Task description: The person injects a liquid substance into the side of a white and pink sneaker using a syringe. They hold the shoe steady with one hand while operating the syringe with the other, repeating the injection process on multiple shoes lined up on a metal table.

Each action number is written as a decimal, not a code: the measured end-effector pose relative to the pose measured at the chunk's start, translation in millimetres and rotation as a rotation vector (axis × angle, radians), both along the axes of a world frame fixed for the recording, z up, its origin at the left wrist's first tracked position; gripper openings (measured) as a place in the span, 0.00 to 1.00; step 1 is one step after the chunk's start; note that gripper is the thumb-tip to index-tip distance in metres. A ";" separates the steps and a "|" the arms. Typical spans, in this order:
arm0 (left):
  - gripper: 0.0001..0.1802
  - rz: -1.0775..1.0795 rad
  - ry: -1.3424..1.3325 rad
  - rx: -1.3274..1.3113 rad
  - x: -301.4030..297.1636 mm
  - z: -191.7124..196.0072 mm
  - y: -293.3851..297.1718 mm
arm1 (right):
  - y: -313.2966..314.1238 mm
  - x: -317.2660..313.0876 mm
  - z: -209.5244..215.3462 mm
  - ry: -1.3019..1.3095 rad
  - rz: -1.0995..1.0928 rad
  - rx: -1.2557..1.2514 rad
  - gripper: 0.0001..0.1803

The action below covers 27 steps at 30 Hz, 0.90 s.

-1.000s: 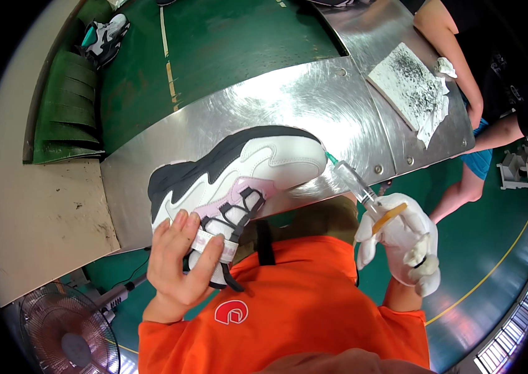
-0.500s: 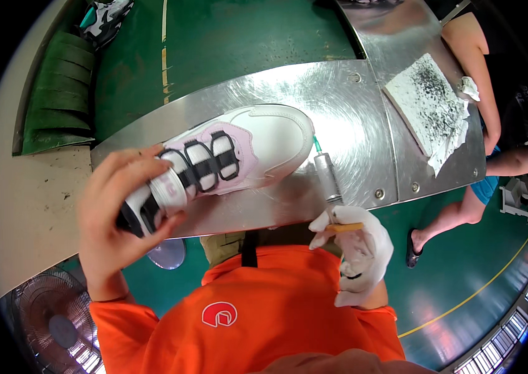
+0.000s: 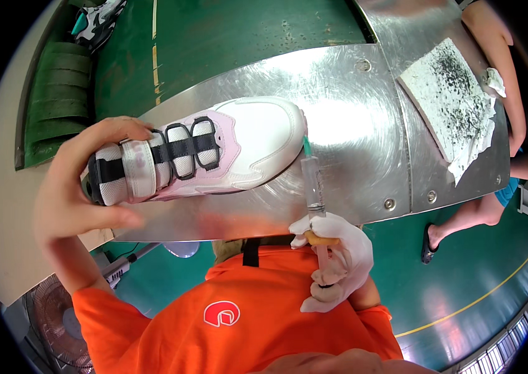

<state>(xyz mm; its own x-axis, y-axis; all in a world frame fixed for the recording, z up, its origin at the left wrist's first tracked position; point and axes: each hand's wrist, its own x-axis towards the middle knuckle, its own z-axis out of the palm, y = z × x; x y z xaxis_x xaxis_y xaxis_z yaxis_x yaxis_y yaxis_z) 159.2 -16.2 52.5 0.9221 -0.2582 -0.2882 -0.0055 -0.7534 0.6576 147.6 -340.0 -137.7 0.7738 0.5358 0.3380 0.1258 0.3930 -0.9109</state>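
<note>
- Between the curved fingers and spread thumb of the bare left hand (image 3: 67, 187) sits the heel end of a white-and-pink shoe (image 3: 270, 134); whether they press on it, I cannot tell.
- Right of those fingers, the shoe stretches away over the metal tabletop (image 3: 351, 124), upper side showing, its white tongue band just beside the fingertips and its black lacing beyond.
- In the gloved fingers of the right hand (image 3: 351, 255), closed around its plunger end, is a clear syringe (image 3: 312, 181) with a tan flange (image 3: 321, 240).
- Ahead of the right fingers, the syringe's green needle (image 3: 306, 147) reaches the edge of the toe; the toe lies ahead and left of them.
- Ahead and right of the right fingers, well apart, a dark-speckled white pad (image 3: 448, 93) lies near another person's arm (image 3: 494, 68).
- Far ahead of the left fingers stands a second shoe (image 3: 98, 25).
</note>
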 end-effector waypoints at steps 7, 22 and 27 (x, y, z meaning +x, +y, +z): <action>0.48 -0.171 0.332 -0.057 98.9 -5.7 -16.0 | -4.5 -12.5 -6.0 0.144 0.028 -0.065 0.53; 0.22 -0.435 0.207 -0.057 110.3 -38.7 -73.5 | -19.7 4.8 31.0 0.341 0.306 0.304 0.56; 0.27 -0.176 -0.217 -0.420 57.7 30.9 -42.2 | -11.0 40.5 121.4 0.158 0.364 0.267 0.54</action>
<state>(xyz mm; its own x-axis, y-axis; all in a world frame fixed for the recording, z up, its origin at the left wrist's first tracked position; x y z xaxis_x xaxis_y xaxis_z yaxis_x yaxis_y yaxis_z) 216.8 -58.4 83.4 0.8813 -0.4676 0.0675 -0.2785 -0.3989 0.8737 188.1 -350.9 -16.3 0.6052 0.6917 0.3942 -0.1951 0.6089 -0.7689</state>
